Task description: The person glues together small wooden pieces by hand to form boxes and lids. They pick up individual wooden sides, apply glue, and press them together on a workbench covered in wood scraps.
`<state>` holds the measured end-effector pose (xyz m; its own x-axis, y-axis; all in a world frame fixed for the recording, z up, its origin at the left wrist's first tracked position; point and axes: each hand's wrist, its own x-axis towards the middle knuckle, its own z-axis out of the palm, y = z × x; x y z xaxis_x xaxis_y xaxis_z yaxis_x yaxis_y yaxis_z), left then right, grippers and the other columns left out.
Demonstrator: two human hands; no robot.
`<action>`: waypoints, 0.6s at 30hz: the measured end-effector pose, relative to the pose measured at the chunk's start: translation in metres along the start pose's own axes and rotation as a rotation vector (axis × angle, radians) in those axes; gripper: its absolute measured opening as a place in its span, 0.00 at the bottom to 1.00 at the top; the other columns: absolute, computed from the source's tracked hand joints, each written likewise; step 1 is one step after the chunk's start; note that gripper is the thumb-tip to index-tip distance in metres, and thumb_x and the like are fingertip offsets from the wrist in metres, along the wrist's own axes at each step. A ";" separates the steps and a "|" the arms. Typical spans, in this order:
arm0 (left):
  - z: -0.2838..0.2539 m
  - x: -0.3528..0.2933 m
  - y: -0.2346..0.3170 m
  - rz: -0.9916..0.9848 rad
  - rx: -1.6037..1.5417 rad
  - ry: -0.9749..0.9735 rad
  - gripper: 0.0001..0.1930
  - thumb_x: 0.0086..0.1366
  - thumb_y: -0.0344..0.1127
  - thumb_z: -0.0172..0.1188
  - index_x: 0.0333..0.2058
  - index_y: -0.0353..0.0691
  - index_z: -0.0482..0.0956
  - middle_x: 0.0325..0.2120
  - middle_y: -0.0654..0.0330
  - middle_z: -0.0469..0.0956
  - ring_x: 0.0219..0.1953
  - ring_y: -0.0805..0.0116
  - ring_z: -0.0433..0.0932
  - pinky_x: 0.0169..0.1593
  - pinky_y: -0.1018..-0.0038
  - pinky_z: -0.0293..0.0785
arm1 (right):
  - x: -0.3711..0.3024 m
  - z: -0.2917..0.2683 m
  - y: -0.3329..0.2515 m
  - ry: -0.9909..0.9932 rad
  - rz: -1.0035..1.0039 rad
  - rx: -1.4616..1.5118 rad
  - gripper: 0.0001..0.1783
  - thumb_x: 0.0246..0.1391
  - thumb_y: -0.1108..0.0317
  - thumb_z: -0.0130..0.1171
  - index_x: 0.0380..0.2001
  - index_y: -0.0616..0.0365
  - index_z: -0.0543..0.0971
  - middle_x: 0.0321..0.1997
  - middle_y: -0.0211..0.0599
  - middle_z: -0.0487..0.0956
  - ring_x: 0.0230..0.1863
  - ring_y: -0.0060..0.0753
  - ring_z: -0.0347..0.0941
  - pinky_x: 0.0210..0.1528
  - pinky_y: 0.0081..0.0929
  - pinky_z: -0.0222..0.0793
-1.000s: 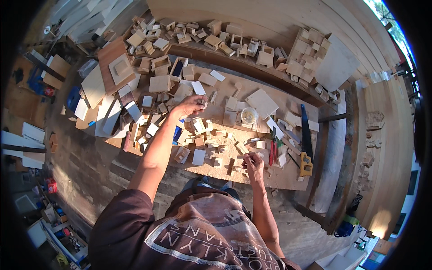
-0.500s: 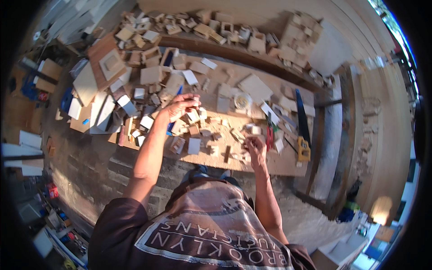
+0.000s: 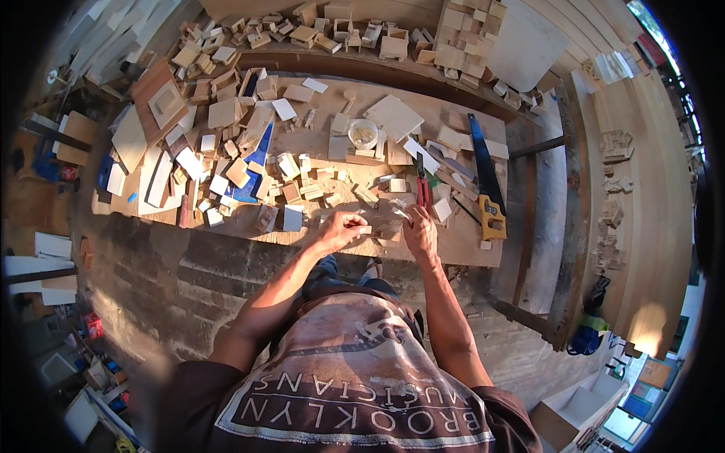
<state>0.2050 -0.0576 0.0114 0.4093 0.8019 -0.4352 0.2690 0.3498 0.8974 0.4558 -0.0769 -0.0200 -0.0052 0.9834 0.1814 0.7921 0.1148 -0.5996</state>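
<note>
Down from the crowded left part of the bench, the worker's left hand [image 3: 340, 232] has come back to the near edge, close to the right hand [image 3: 419, 226], which has stayed over the same part of the bench. Taking twelve o'clock as straight ahead of the worker, I see the left hand's thumb and fingers pinching a small pale wood block [image 3: 365, 229], which pokes out toward three o'clock. Right-hand fingers are curled, with a whitish piece [image 3: 400, 213] at their tips; I can't tell whether they grip it or only touch it.

Just past that hand, at twelve, lie red-handled pliers [image 3: 422, 185]; at two, farther off, rests a handsaw [image 3: 483, 177] with a yellow grip. From the left hand, a white-faced block [image 3: 292, 217] sits between nine and ten, and a blue flat object [image 3: 253, 170] lies around ten. Straight out at twelve stands a clear round tub [image 3: 362, 134], well back on the wooden workbench [image 3: 461, 245].
</note>
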 end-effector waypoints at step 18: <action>0.057 -0.009 -0.027 0.199 0.726 0.337 0.19 0.55 0.24 0.62 0.47 0.36 0.79 0.46 0.50 0.73 0.52 0.50 0.73 0.54 0.62 0.74 | -0.034 -0.002 -0.005 -0.318 -0.015 0.227 0.12 0.52 0.70 0.61 0.42 0.57 0.81 0.44 0.40 0.80 0.46 0.47 0.77 0.46 0.37 0.75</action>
<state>0.2432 -0.1020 -0.0131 0.2564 0.9585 -0.1243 0.7632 -0.1219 0.6345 0.4533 -0.1110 -0.0218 -0.2331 0.9717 -0.0380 0.6353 0.1226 -0.7625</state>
